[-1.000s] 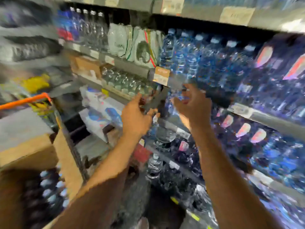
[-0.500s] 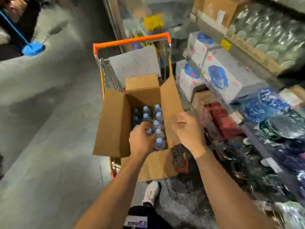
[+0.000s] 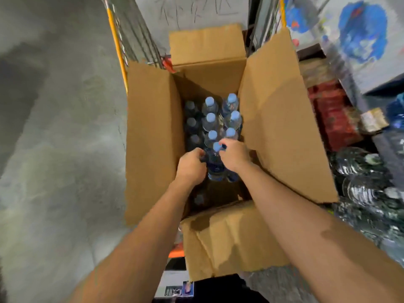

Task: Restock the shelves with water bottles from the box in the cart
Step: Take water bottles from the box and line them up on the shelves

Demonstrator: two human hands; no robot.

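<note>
Hands (image 3: 213,159) now seemingly grip bottle (image 3: 215,165) — box (image 3: 275,127) nearer.

Bottle labels (image 3: 215,169): showing blurred, nothing reading clearly
Tag (image 3: 176,290) near bottom edge: print appearing too small to read
Far grey board (image 3: 196,9): scribbles staying illegible

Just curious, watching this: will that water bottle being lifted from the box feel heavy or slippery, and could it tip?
The water bottle looks full and capped, so probably heavy for its size. Smooth clear plastic may be slippery. Tall and narrow, it could tip once set down alone.
</note>
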